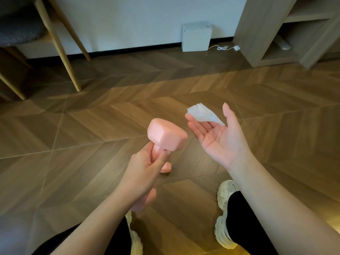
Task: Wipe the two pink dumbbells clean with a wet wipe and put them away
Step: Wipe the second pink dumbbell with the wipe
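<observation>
the dumbbell (166, 137) looks like smooth matt pink rubbery plastic, wet wipe (203, 115) is thin crinkly cloth, floor (92, 126) is satin wood.

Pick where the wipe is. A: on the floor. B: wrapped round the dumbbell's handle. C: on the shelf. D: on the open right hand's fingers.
D: the wipe lies on the fingers of the right hand, held palm up; the left hand grips the dumbbell by its handle.
</observation>
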The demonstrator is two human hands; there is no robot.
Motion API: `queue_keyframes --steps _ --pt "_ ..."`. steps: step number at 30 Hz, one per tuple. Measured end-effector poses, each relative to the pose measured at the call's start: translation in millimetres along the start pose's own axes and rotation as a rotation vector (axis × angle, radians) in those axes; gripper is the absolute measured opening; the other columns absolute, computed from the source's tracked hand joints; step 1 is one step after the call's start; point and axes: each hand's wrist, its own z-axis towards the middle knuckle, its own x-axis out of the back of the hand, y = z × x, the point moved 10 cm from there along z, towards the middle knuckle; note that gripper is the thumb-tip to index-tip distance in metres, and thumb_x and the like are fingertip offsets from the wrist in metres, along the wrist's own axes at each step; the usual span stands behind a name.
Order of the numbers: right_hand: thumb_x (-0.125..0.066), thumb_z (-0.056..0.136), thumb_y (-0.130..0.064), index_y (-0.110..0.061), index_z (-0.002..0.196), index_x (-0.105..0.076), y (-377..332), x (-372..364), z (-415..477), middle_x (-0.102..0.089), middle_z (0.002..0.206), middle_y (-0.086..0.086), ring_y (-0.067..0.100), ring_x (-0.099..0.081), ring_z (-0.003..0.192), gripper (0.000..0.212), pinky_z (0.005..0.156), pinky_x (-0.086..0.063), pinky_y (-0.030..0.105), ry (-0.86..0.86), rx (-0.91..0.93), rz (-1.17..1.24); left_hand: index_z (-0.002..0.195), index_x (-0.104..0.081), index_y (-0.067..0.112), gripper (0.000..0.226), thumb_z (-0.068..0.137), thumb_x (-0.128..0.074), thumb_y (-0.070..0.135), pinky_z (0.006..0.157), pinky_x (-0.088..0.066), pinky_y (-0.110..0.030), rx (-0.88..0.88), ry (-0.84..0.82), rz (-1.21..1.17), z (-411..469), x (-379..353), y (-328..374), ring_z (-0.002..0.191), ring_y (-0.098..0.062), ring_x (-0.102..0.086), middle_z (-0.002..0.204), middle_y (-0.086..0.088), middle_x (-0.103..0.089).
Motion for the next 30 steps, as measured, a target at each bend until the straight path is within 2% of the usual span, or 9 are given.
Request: queue_keyframes --steps 4,8,10,12,16,19,23,26,30 --pt "-0.044 0.100 -0.007 0.001 0.126 -0.054 -9 19 4 -0.072 0.114 0.019 0.031 -0.072 0.104 0.029 0.087 -0.059 0.042 0.120 0.035 -0.146 0.072 -0.051 0.026 0.031 0.095 -0.058 0.044 0.050 -0.036 -0.018 0.011 0.017 -0.008 3 2 -2 0.048 -0.003 -0.042 0.051 0.013 -0.052" --pt "-0.051 0.099 -0.017 -0.024 0.108 -0.070 -33 24 1 -0.072 0.106 -0.013 0.005 -0.060 0.106 0.023 0.092 -0.041 0.024 0.269 0.211 -0.850 0.070 -0.050 0.025 0.033 0.093 -0.058 0.048 0.053 -0.038 -0.020 0.037 -0.027 0.018 4 0 -2 0.050 -0.001 -0.046 0.052 0.016 -0.054" --pt "-0.050 0.100 -0.020 -0.034 0.106 -0.070 -33 8 -2 -0.066 0.117 -0.017 -0.004 -0.056 0.111 0.025 0.095 -0.036 0.012 0.220 0.307 -1.108 0.075 -0.052 0.029 0.029 0.080 -0.057 0.057 0.052 -0.038 -0.014 0.047 -0.091 0.005 4 -4 0 0.051 0.002 -0.050 0.054 0.020 -0.057" --pt "-0.049 0.100 -0.015 -0.035 0.107 -0.071 -23 -8 -6 -0.066 0.112 -0.019 -0.013 -0.058 0.099 0.030 0.081 -0.036 -0.001 0.118 0.374 -1.254 0.082 -0.054 0.042 0.026 0.072 -0.055 0.066 0.051 -0.039 -0.009 0.035 -0.144 -0.016 3 -6 4 0.054 0.005 -0.054 0.058 0.024 -0.059" --pt "-0.049 0.101 -0.021 -0.041 0.109 -0.075 6 -25 -13 -0.068 0.065 -0.007 -0.002 -0.059 0.065 0.034 0.068 -0.041 0.002 -0.124 0.309 -1.245 0.079 -0.055 0.048 0.035 0.071 -0.049 0.081 0.051 -0.041 -0.015 0.023 -0.120 -0.083 5 -6 2 0.050 -0.003 -0.051 0.058 0.016 -0.058" --pt "-0.048 0.102 -0.022 -0.039 0.115 -0.074 10 -29 -15 -0.074 0.083 -0.011 0.002 -0.062 0.078 0.033 0.084 -0.043 0.009 -0.171 0.342 -1.224 0.080 -0.057 0.026 0.056 0.072 -0.046 0.081 0.049 -0.041 -0.012 0.030 -0.073 -0.035 8 -2 -1 0.048 -0.002 -0.052 0.055 0.015 -0.060" --pt "-0.046 0.103 -0.018 -0.022 0.122 -0.070 18 -37 -17 -0.069 0.104 -0.030 -0.014 -0.059 0.097 0.031 0.089 -0.042 0.008 -0.257 0.331 -1.223 0.079 -0.052 0.033 0.048 0.075 -0.044 0.080 0.052 -0.039 -0.009 -0.009 -0.081 -0.002 4 -5 3 0.052 0.002 -0.053 0.057 0.022 -0.060" --pt "-0.045 0.106 -0.021 -0.021 0.119 -0.073 22 -32 -12 -0.073 0.113 -0.017 -0.006 -0.062 0.108 0.031 0.093 -0.044 0.012 -0.222 0.268 -1.205 0.086 -0.048 0.041 0.046 0.075 -0.038 0.085 0.056 -0.038 -0.009 -0.100 -0.105 0.117 0 -11 11 0.063 0.007 -0.055 0.069 0.034 -0.060" --pt "-0.044 0.103 -0.032 -0.013 0.107 -0.075 23 -29 -17 -0.073 0.105 0.010 0.006 -0.062 0.095 0.036 0.084 -0.048 0.029 -0.231 0.299 -1.229 0.088 -0.049 0.042 0.060 0.068 -0.029 0.095 0.055 -0.035 -0.016 -0.083 -0.108 0.190 2 -16 7 0.069 0.004 -0.057 0.072 0.032 -0.062"
